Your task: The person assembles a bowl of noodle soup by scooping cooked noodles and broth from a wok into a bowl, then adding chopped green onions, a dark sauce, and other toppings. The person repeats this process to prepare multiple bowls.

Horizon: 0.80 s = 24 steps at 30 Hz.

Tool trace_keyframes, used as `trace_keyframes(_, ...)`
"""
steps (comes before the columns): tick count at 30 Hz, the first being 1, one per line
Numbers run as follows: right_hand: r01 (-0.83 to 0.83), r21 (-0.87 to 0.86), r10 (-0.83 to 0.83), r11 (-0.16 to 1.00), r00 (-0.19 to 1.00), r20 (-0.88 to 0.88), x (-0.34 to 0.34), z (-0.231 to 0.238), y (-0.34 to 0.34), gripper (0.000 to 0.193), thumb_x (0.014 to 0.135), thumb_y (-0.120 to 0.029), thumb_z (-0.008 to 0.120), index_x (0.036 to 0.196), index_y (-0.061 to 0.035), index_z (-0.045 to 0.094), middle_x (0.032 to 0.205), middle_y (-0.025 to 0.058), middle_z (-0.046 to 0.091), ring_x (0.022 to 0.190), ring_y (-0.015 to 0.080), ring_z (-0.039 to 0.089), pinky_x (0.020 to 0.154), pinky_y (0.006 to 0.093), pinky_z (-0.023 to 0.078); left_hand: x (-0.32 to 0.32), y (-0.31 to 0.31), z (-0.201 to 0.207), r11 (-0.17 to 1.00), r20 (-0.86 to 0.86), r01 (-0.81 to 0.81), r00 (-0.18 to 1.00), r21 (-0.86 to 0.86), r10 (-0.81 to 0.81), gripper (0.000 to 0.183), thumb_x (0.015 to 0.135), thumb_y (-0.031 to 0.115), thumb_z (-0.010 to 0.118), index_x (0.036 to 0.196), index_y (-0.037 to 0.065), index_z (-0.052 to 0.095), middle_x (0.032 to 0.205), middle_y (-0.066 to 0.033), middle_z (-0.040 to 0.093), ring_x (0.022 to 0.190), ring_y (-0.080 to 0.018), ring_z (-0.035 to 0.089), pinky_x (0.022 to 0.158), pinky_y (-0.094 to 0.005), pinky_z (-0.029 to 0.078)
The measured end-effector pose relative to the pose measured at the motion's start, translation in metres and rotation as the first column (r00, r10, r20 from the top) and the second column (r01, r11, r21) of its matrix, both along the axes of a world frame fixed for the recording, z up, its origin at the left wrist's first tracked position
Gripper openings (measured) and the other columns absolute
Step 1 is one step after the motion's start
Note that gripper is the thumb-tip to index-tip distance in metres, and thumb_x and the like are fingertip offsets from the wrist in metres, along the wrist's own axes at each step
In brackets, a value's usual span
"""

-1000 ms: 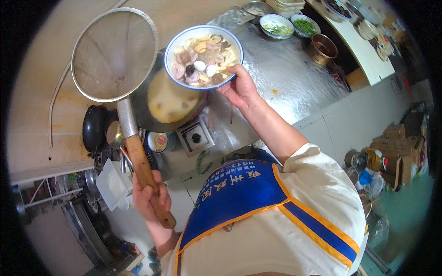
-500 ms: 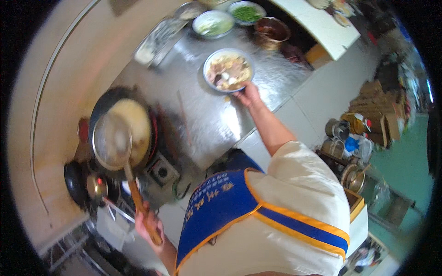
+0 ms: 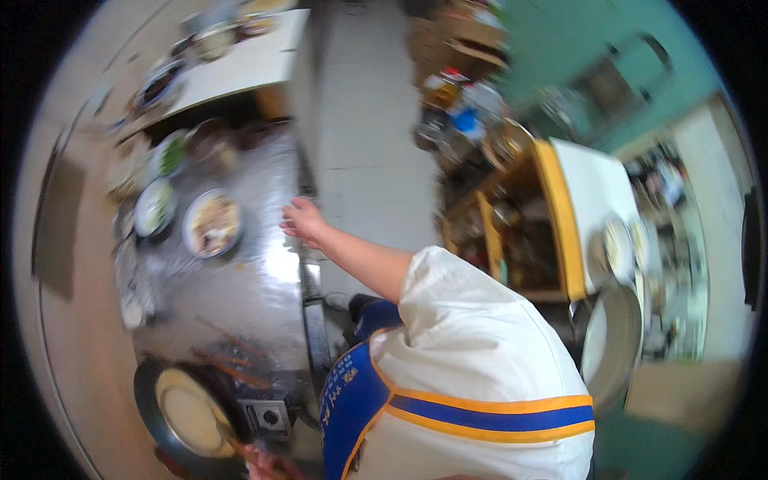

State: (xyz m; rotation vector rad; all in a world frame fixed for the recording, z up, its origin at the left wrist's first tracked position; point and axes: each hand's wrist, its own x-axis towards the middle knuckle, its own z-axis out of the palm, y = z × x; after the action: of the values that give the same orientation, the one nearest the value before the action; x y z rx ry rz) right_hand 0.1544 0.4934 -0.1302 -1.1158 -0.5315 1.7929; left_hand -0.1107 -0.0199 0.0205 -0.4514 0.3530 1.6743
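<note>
Seen from above in a kitchen, a person in a white short-sleeved top and a blue apron with yellow-orange edging (image 3: 480, 422) stands at a shiny stainless-steel counter (image 3: 268, 320). The right hand (image 3: 304, 222) is stretched out over the counter's near edge, empty, its fingers loosely parted and slightly bent. Just to its left, apart from the fingertips, a round white bowl with a bluish rim (image 3: 187, 228) sits upright on the steel, filled with brown and whitish pieces of food, blurred. Beyond it stand a white bowl of pale green food (image 3: 156, 207), another white bowl of brighter green food (image 3: 170, 156) and a round brownish metal pot (image 3: 211, 146). At the lower edge, the left hand (image 3: 268, 462), partly cut off, is closed around the wooden handle of a round mesh strainer (image 3: 192, 412). The strainer's head lies within the outline of a large black wok (image 3: 147, 398) holding pale, cloudy liquid; whether it is dipped in or just above cannot be told. Right beside the wok is a pale square control box with a black knob (image 3: 269, 418).
</note>
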Motion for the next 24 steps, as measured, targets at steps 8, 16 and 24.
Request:
trace_keyframes(8,0.623,0.282,-0.649,0.73,0.761,-0.003,0.328,0.113,-0.076,0.048,0.092,-0.011,0.059,0.135,-0.0031,0.039,0.089,0.0082,0.06,0.075,0.0169,0.062,0.059,0.0305,0.051,0.006,0.093,-0.009,0.96,-0.269,0.244,0.924,-0.136,-0.272,0.031,0.089,0.011,0.059,0.118,0.003,0.05,0.096,-0.0083,0.052,0.084,-0.0198,0.051,0.082,-0.0351,0.045)
trace_keyframes(16,0.968,0.18,-0.984,-0.178,-0.172,-0.043,0.53,0.142,-0.256,0.047,0.096,-0.037,0.061,0.122,-0.0068,0.037,0.098,0.0109,0.049,0.085,0.0217,0.055,0.071,0.0407,0.05,0.068,0.175,-0.016,0.946,-0.538,0.145,0.793,-0.29,-0.287,0.02,0.088,0.008,0.059,0.106,0.004,0.053,0.088,-0.0077,0.054,0.079,-0.0191,0.053,0.076,-0.0339,0.048)
trace_keyframes(24,0.99,0.134,-0.918,-0.036,0.021,-0.397,0.613,0.133,-0.357,0.069,0.097,-0.036,0.051,0.15,-0.005,0.018,0.149,0.0199,0.031,0.133,0.044,0.039,0.109,0.0613,0.032,0.096,0.225,-0.029,0.934,-0.75,-0.056,0.613,-0.354,-0.248,0.008,0.087,0.005,0.058,0.094,0.005,0.056,0.081,-0.0072,0.056,0.073,-0.0185,0.056,0.07,-0.0327,0.051)
